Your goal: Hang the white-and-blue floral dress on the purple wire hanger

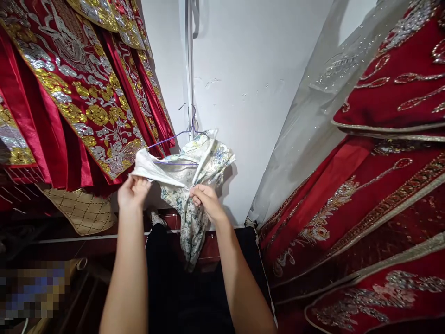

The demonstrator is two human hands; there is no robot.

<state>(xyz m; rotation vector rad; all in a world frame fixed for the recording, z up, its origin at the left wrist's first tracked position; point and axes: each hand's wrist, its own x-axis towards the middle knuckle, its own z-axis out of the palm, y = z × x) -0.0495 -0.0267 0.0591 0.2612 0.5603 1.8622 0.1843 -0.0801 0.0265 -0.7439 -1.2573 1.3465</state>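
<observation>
The pale edge of a floral garment (196,222) is pinched at one side by the left hand (135,189), thumb against fingers. Another part of the edge, nearer the middle of the front, is held between the thumb and curled fingers of the right hand (205,197). Between the two grips the edge is drawn fairly straight, and the light inner side of the cloth is exposed.

The garment is hung on a purple hanger (169,138), in front of a white wall (250,69); its lower part trails toward the floor. Whether the shoulder near the left hand is fully seated on the hanger cannot be told. The front appears to be being straightened. This is probably best done with light, even tension, the edge being guided rather than tugged, so that the thin cloth is not creased or the hanger tipped. Both shoulders are best kept level.

Beside the hanger a pale upright pole (189,60) is seen; how the hook is supported is unclear. Farther out, red embroidered garments (97,111) are seen on the left, and sheer white fabric (302,130) and a beaded red garment (347,195) on the right.
</observation>
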